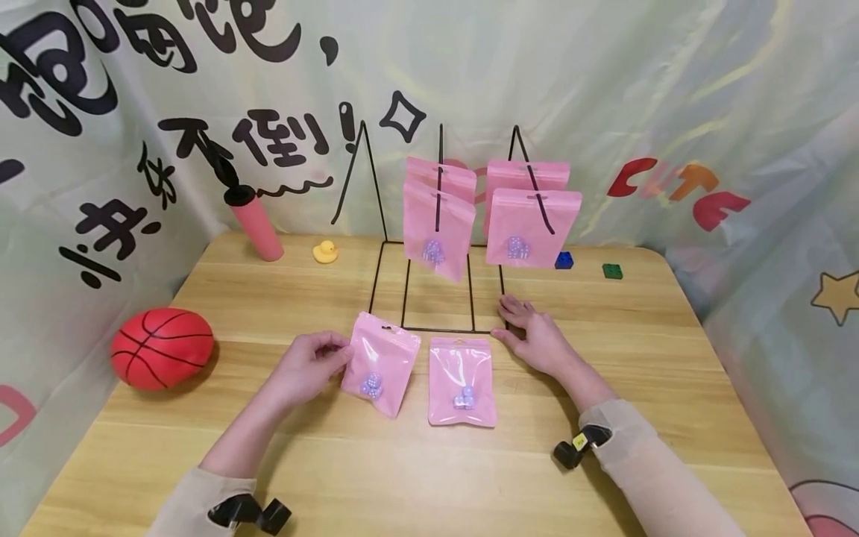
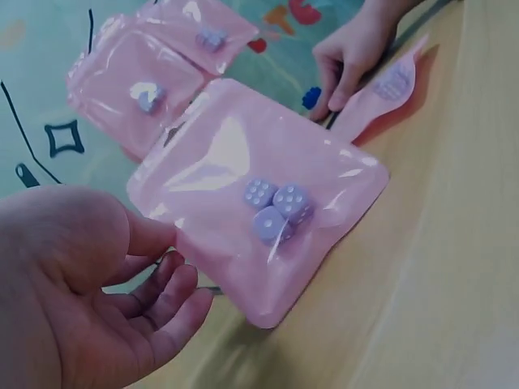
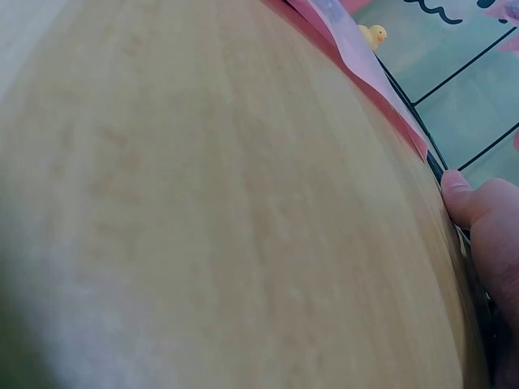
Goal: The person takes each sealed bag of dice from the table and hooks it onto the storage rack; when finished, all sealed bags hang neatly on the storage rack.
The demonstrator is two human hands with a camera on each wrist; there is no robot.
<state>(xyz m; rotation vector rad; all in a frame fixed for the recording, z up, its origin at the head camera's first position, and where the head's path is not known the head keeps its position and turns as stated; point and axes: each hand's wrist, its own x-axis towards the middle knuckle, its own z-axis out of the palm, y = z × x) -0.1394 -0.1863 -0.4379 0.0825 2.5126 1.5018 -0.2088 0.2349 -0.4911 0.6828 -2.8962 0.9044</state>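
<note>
My left hand [image 1: 312, 365] pinches the left edge of a pink zip bag [image 1: 385, 350], which is tilted; purple dice [image 2: 276, 211] show through its front. A second pink bag [image 1: 461, 373] with dice lies flat on the table, just right of it. My right hand [image 1: 540, 339] holds the front right corner of the black wire rack [image 1: 439, 330], the thumb on the front bar and the fingers at the side bar. More pink bags [image 1: 436, 224] hang from the rack's middle prong, and others [image 1: 530, 224] from the right prong. Its left prong [image 1: 349, 171] carries no bag.
A red basketball [image 1: 161, 349] sits at the table's left edge. Along the back stand a pink hand pump [image 1: 258, 227] and a yellow duck [image 1: 325, 252]. Blue [image 1: 564, 260] and green blocks [image 1: 612, 271] lie at the back right. A printed curtain encloses the table.
</note>
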